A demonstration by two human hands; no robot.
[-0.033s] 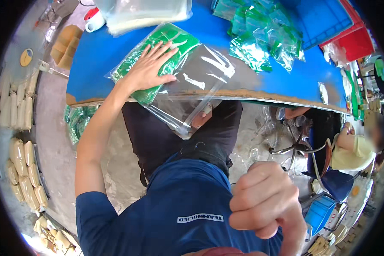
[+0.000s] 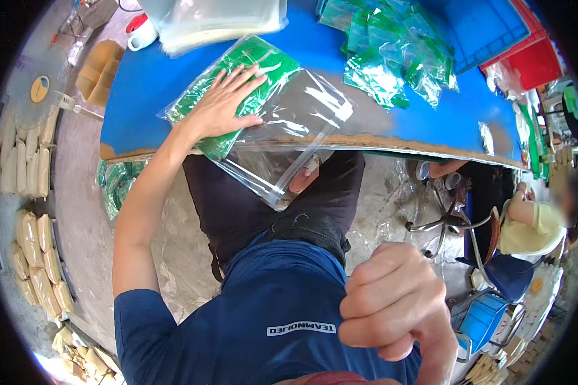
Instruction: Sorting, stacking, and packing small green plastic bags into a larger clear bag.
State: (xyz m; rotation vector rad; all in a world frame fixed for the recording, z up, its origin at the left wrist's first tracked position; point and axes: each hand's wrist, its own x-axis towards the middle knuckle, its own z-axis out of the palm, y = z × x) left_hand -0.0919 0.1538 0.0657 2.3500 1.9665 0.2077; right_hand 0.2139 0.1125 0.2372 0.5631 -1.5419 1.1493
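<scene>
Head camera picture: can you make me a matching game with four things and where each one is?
Things:
1. left hand
2. right hand
3. white mug
4. pile of green packets

Places:
A. far left corner of the blue table
B. curled in a fist close to the camera, off the table
C. flat on the clear bag with green inside
D. far side of the table, to the right

Pairs: 1-C, 2-B, 3-A, 4-D

Blue table (image 2: pixel 148 83) in front of me. On it: clear bag w/ green packet (image 2: pixel 263 109) overhanging near edge, pile of green packets (image 2: pixel 392 58), stack of clear bags (image 2: pixel 218 19), white mug (image 2: pixel 138 35) far left.
</scene>
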